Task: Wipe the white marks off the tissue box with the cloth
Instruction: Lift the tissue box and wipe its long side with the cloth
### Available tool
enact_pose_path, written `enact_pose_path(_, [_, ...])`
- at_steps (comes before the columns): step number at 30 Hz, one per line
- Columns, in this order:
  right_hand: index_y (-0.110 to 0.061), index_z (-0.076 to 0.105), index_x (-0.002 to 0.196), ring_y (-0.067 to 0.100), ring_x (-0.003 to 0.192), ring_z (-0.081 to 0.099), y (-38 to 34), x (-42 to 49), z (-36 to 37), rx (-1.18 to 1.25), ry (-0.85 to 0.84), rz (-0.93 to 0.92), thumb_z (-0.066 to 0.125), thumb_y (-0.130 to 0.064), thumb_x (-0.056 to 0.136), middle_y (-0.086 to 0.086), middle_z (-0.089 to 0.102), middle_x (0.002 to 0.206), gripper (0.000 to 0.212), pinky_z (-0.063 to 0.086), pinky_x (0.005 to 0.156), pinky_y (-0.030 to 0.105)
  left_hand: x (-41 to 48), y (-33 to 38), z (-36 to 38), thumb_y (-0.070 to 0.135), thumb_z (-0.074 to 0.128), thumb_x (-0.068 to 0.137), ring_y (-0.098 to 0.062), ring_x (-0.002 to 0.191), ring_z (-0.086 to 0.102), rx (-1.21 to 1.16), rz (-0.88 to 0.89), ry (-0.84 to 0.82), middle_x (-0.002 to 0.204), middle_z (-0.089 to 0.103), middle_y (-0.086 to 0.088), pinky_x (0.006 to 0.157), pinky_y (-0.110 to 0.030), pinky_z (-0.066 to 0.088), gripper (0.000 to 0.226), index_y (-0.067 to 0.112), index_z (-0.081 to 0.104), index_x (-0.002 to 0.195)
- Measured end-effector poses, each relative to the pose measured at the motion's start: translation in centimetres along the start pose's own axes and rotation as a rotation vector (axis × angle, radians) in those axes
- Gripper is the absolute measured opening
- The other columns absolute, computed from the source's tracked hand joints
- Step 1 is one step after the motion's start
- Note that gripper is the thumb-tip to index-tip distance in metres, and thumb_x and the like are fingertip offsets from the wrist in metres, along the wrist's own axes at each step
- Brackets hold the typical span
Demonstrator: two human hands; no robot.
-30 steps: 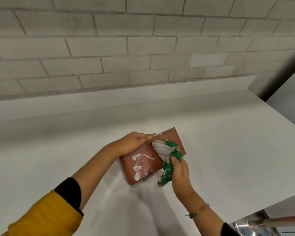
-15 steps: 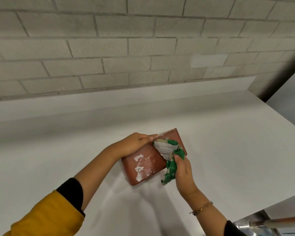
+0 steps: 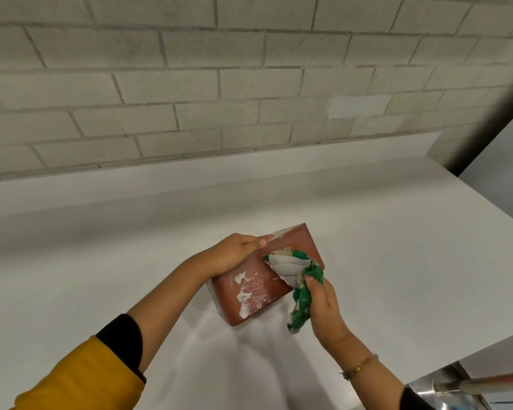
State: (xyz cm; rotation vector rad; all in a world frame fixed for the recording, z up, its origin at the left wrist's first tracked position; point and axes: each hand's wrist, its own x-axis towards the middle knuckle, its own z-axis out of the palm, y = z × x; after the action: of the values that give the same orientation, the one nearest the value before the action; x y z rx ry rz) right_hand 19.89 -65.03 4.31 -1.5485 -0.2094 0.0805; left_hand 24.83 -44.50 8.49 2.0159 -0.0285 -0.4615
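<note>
L hand (image 3: 231, 255) clamps tissue box (image 3: 296, 247) far edge | R hand (image 3: 323, 303) pinches cloth (image 3: 302, 297) | risk: white marks (image 3: 246, 294) smear w/ soiled cloth

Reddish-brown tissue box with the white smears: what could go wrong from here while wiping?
1. The green and white cloth already carries white residue, so it may re-smear the reddish-brown tissue box.
2. The white marks sit at the near end, away from the cloth, and could be missed.
3. Only the left hand steadies the tilted box; hard pressure from the right hand might make it slip.
</note>
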Motion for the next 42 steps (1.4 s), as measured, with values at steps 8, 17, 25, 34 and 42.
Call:
enact_pose_path(8, [-0.006,0.058,0.118,0.013,0.108,0.06,0.0,-1.6,3.8,-0.061,-0.171,-0.032,0.039,-0.034,0.083,0.001,0.067,0.113,0.049,0.045,0.095,0.022,0.0,0.1,-0.3,0.039,0.047,0.095,0.007,0.086,0.059,0.007,0.011,-0.014,0.101,0.06,0.017,0.075,-0.023,0.045,0.033,0.011,0.064,0.096])
enact_pose_path(17, [-0.013,0.061,0.112,0.014,0.108,0.062,-0.2,-0.4,3.0,0.058,-0.048,-0.001,0.036,-0.018,0.086,0.003,0.068,0.113,0.037,0.046,0.094,0.021,0.3,-0.2,-0.2,0.038,0.046,0.096,0.001,0.063,0.062,-0.025,0.008,-0.003,0.076,0.066,0.014,0.064,-0.019,0.048,0.031,0.034,0.068,0.074])
enact_pose_path(25, [-0.018,0.065,0.104,0.005,0.097,0.064,-0.2,-0.9,3.1,-0.035,-0.173,-0.003,0.04,-0.033,0.082,-0.012,0.072,0.1,0.036,0.047,0.085,0.016,0.3,-0.2,-0.5,0.042,0.045,0.095,-0.003,0.084,0.063,0.016,0.006,-0.028,0.099,0.066,0.01,0.079,-0.018,0.045,0.034,0.023,0.068,0.112])
enact_pose_path(34, [-0.009,0.052,0.127,0.011,0.118,0.054,-0.8,-0.3,5.0,0.004,-0.104,0.004,0.041,-0.032,0.082,0.005,0.058,0.127,0.052,0.041,0.101,0.02,0.1,0.0,-0.6,0.041,0.045,0.096,-0.007,0.067,0.066,-0.076,-0.019,-0.008,0.071,0.071,0.011,0.065,-0.019,0.05,0.036,0.028,0.069,0.073])
enact_pose_path(42, [-0.029,0.066,0.079,-0.001,0.073,0.063,-0.6,-0.3,2.6,-0.087,-0.145,0.045,0.042,-0.038,0.077,-0.014,0.07,0.072,0.026,0.047,0.068,0.01,0.2,0.0,-0.8,0.04,0.044,0.096,-0.001,0.083,0.063,-0.011,-0.021,0.007,0.099,0.069,0.007,0.076,-0.014,0.047,0.035,0.021,0.068,0.113])
